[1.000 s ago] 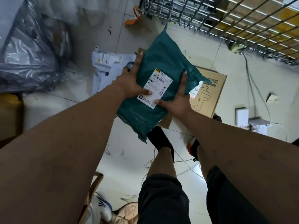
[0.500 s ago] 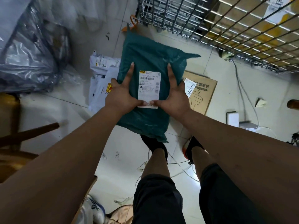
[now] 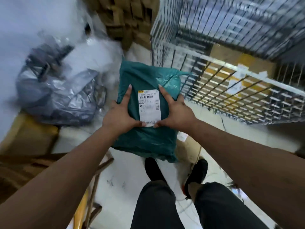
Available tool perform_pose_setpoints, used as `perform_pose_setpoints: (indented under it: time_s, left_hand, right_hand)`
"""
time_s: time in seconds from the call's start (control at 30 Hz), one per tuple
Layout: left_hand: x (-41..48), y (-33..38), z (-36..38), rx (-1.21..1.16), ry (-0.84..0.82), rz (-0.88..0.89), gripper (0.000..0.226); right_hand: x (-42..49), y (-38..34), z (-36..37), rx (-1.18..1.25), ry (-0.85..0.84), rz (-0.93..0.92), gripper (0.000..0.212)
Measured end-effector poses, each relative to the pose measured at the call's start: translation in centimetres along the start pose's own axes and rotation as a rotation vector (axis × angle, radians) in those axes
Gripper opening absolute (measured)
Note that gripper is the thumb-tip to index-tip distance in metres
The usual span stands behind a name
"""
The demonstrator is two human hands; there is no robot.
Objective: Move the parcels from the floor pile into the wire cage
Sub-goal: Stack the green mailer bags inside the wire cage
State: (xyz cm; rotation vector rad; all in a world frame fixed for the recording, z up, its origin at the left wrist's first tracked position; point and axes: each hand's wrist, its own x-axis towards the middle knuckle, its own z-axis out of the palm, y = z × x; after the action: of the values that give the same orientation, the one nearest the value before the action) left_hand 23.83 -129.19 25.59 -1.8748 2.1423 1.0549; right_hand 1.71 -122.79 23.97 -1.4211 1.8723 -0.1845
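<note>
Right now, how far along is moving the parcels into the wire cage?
Done: a labelled cardboard box lies inside the wire cage. In hand: left hand and right hand hold the green parcel outside the cage. Left: at least one brown box on the floor beneath it.

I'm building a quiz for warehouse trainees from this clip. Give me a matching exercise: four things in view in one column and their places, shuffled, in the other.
Things:
1. teal parcel
2. shipping label
3. wire cage
4. grey plastic bag

Places:
A. to the person's left
B. gripped between the left hand and the right hand
C. to the person's right
D. stuck on the parcel's upper face

Pairs: 1-B, 2-D, 3-C, 4-A
</note>
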Motion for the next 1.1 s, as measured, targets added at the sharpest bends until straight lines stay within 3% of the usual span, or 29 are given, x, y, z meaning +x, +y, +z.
perform_pose_setpoints:
  time_s: [0.3,0.53,0.8,1.1]
  left_hand:
    - [-6.8,9.8,-16.5,0.071,0.077,0.053,0.152]
    - [-6.4,17.1,-23.9,0.128,0.093,0.218,0.152]
    - [-3.0,24.9,-25.8,0.153,0.074,0.358,0.137]
    - [5.8,34.4,-22.0,0.238,0.091,0.411,0.126]
  right_hand:
    - [-5.4,-9.8,-17.5,-0.032,0.007,-0.16,0.145]
    - [-7.7,-12.4,-26.8,-0.007,0.106,-0.114,0.142]
    - [-7.9,-10.0,-33.3,0.135,0.159,-0.001,0.136]
    - [-1.6,-2.0,-39.0,0.359,0.218,0.128,0.131]
